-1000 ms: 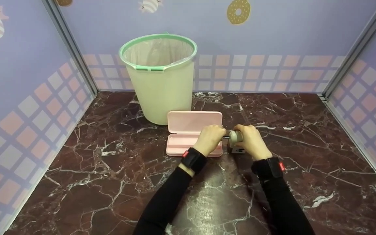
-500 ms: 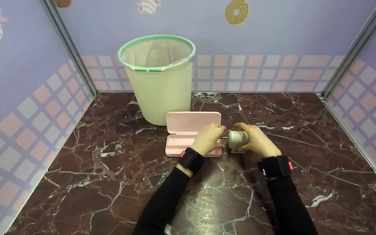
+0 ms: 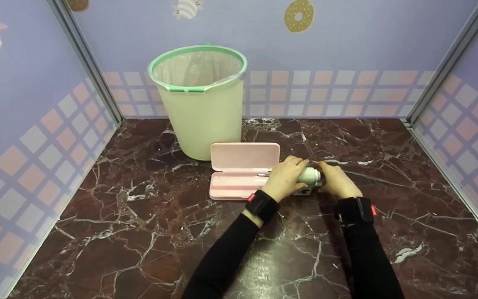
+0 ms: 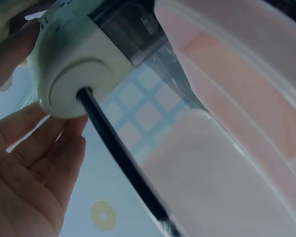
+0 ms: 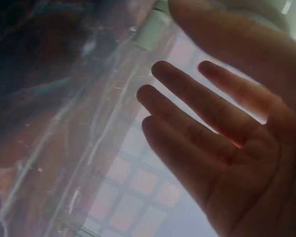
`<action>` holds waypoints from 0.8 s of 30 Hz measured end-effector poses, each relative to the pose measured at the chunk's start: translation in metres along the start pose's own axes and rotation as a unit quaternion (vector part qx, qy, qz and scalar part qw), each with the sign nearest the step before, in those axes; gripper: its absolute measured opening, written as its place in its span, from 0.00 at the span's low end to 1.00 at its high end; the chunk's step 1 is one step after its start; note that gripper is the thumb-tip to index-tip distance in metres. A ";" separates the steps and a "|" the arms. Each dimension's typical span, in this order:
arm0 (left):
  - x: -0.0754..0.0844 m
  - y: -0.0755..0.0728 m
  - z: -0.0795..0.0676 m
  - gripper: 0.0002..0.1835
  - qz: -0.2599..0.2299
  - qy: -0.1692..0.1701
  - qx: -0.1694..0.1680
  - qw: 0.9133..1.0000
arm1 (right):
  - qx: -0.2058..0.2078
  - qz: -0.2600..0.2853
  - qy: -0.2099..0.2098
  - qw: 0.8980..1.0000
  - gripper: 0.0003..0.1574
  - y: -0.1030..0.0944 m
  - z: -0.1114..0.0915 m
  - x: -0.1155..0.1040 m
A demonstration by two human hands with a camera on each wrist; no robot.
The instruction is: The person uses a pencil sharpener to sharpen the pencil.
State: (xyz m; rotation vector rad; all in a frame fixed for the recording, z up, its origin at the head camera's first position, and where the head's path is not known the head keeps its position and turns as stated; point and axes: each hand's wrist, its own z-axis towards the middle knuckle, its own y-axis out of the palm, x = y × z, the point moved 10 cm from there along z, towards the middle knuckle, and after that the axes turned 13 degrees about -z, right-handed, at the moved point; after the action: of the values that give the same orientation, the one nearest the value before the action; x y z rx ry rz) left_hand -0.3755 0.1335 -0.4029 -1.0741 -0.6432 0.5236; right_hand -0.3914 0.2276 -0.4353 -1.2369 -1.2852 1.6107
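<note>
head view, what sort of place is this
Probably a small indoor booth set up for hand work, not an ordinary room: printed walls meet at metal corner posts and close in a marble-patterned surface on the three sides in view.

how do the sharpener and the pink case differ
The sharpener is pale with a rounded front; the pink case is rectangular. The sharpener, a pencil in its front, is gripped by the left hand; the case lies ungripped, lid up. Both sit on the table.
</note>
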 end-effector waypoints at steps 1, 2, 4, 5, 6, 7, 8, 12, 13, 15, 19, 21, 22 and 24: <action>0.001 0.002 0.001 0.36 -0.001 -0.003 0.001 1.000 | 0.007 -0.004 0.002 1.000 0.36 0.001 0.001 0.001; 0.001 0.004 0.002 0.36 0.000 -0.006 0.001 1.000 | 0.017 -0.009 0.003 1.000 0.32 0.001 0.002 0.002; 0.002 0.007 0.003 0.35 0.006 -0.009 0.002 1.000 | 0.037 -0.011 0.002 0.999 0.19 0.000 0.005 0.003; 0.003 0.009 0.003 0.34 0.009 -0.010 0.002 1.000 | 0.046 -0.010 0.002 0.999 0.14 0.000 0.005 0.003; 0.003 0.011 0.003 0.33 0.013 -0.012 0.001 1.000 | 0.054 -0.010 0.001 0.998 0.09 -0.001 0.006 0.003; 0.003 0.012 0.004 0.32 0.017 -0.014 0.000 1.000 | 0.062 -0.008 0.002 0.998 0.06 -0.002 0.006 0.004; 0.004 0.013 0.004 0.31 0.020 -0.015 -0.001 1.000 | 0.068 -0.008 0.002 0.998 0.06 -0.002 0.007 0.004; 0.003 0.015 0.005 0.30 0.020 -0.024 -0.003 1.000 | 0.071 -0.014 0.014 0.997 0.05 0.000 0.008 0.007; 0.003 0.015 0.005 0.29 0.019 -0.024 -0.002 1.000 | 0.067 -0.015 0.018 0.997 0.05 0.002 0.008 0.008; 0.004 0.016 0.005 0.29 0.016 -0.024 0.000 1.000 | 0.049 -0.015 0.025 0.998 0.07 0.004 0.007 0.010; 0.004 0.017 0.005 0.28 0.013 -0.024 -0.001 1.000 | 0.001 -0.001 0.017 1.000 0.09 0.005 0.003 0.009; 0.003 0.018 0.005 0.29 0.014 -0.024 -0.002 1.000 | -0.021 0.011 0.004 1.000 0.10 0.004 0.000 0.007; 0.003 0.017 0.005 0.29 0.015 -0.025 -0.002 1.000 | -0.030 0.017 -0.002 0.999 0.09 0.003 -0.002 0.006; 0.003 0.017 0.005 0.29 0.017 -0.025 -0.002 1.000 | -0.045 0.028 -0.011 0.999 0.09 0.000 -0.005 0.004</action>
State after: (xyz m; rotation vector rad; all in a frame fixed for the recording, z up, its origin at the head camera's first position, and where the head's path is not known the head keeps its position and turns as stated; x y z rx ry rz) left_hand -0.3783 0.1453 -0.4167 -1.0795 -0.6714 0.5812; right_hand -0.3880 0.2329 -0.4368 -1.3232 -1.3606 1.6245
